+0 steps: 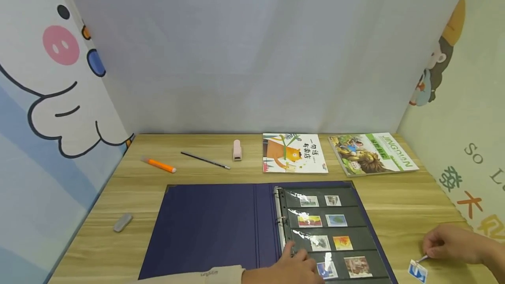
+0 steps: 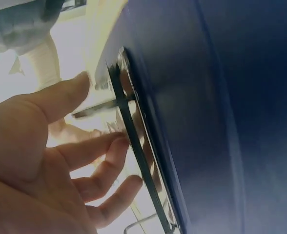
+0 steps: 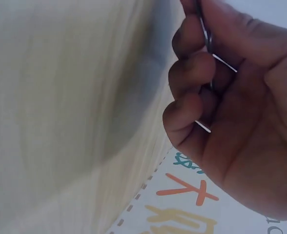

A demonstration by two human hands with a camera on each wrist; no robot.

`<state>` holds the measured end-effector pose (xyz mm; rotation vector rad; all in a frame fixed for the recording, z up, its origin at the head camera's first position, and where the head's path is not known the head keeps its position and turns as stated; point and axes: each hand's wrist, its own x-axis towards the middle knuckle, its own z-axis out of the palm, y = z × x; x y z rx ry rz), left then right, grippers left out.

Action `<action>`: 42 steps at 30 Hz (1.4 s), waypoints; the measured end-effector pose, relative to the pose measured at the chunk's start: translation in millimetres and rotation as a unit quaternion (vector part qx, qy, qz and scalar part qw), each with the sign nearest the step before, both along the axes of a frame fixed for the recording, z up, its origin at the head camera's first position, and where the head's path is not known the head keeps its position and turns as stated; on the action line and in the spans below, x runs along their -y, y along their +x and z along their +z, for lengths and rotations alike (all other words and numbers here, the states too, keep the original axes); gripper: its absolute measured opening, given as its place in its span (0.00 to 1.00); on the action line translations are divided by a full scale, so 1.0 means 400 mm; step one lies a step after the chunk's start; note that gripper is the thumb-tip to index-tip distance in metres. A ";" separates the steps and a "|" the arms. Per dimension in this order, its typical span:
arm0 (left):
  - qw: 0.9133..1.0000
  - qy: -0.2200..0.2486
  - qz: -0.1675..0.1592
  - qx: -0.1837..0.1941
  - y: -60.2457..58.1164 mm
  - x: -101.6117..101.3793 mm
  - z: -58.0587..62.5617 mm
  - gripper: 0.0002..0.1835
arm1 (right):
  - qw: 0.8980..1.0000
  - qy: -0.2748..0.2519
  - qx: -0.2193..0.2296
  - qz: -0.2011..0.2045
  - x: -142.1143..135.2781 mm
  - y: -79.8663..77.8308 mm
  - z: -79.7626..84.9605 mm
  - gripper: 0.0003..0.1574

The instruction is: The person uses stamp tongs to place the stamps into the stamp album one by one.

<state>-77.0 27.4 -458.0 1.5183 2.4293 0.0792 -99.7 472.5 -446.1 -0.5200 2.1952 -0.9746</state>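
An open navy stamp album (image 1: 209, 227) lies in front of me, with black pocket pages (image 1: 347, 214) on its right half holding several stamps (image 1: 342, 243). My left hand (image 1: 297, 268) rests at the lower part of the pages, near the metal ring binding (image 1: 280, 220). In the left wrist view its thumb and fingers are spread apart, with fingertips at the edge of the dark page stack (image 2: 133, 131). At the lower right, my right hand (image 1: 449, 243) grips thin metal tweezers (image 1: 423, 258). A blue and white stamp (image 1: 417, 271) is at their tip.
Behind the album lie an orange marker (image 1: 159, 164), a pencil (image 1: 205, 160), a pink stapler-like item (image 1: 236, 150) and two picture books (image 1: 295, 152). A grey eraser-like piece (image 1: 122, 222) sits left. Printed wall panels (image 1: 465, 143) border the table.
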 end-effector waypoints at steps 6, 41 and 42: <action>0.999 0.020 0.029 -0.010 0.013 -0.009 -0.011 0.17 | 0.997 -0.025 -0.062 0.030 0.036 -0.024 0.008 0.09; 0.989 -0.017 0.138 0.051 0.029 -0.044 -0.024 0.17 | 0.979 -0.005 -0.137 0.153 0.422 -0.124 0.010 0.07; 0.988 -0.016 0.139 0.059 0.027 -0.042 -0.024 0.18 | 0.978 -0.003 -0.139 0.153 0.425 -0.124 0.008 0.07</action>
